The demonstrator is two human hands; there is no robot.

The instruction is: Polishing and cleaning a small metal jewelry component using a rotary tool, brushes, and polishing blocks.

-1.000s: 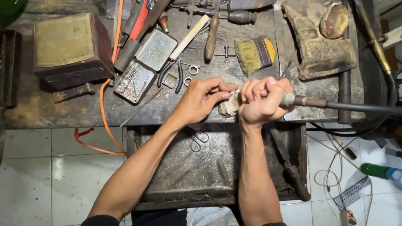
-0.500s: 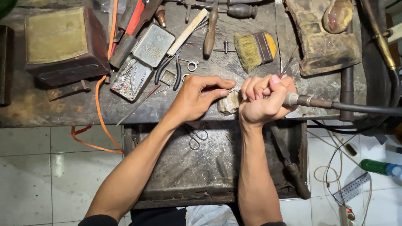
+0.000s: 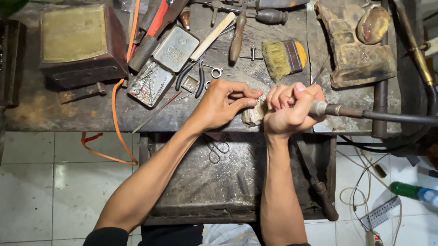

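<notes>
small workpiece is pinched in left hand (image 3: 223, 104) fingertips, braced on the pale peg (image 3: 253, 114) at the bench (image 3: 62, 113) front edge for support; piece itself too small to identify; handpiece (image 3: 328, 110) is gripped in closed right hand (image 3: 289, 111), tip brought to the piece; its hose (image 3: 406, 118) runs off right; tray (image 3: 226, 182) sits below, likely for filings; brush (image 3: 283, 57) and pliers (image 3: 194, 76) lie near.
</notes>
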